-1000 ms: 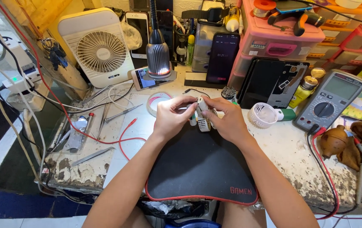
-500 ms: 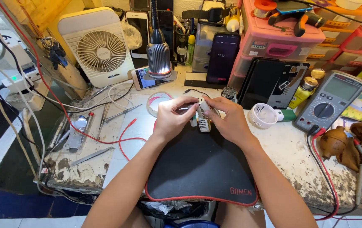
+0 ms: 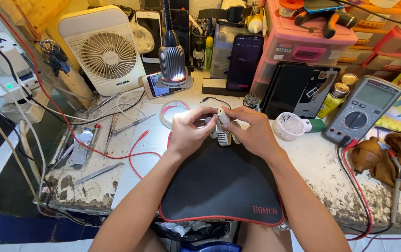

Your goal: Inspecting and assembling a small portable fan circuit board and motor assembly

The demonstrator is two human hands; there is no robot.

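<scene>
we are pinching a small white gadget (image 3: 223,132) between the fingertips of our left hand (image 3: 188,130) and right hand (image 3: 251,133) above the black mat (image 3: 219,186), its detached white grille (image 3: 288,126) lying nearby, so reassembly seemingly remains.

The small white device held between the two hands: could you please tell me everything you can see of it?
The small white device looks like pale plastic, with a ribbed or vented lower end that shows a yellowish tint. It is held upright just above the far edge of the black mat. The left hand pinches it from one side and the right hand from the other, fingers covering most of its top. Its exact kind cannot be told.
</scene>
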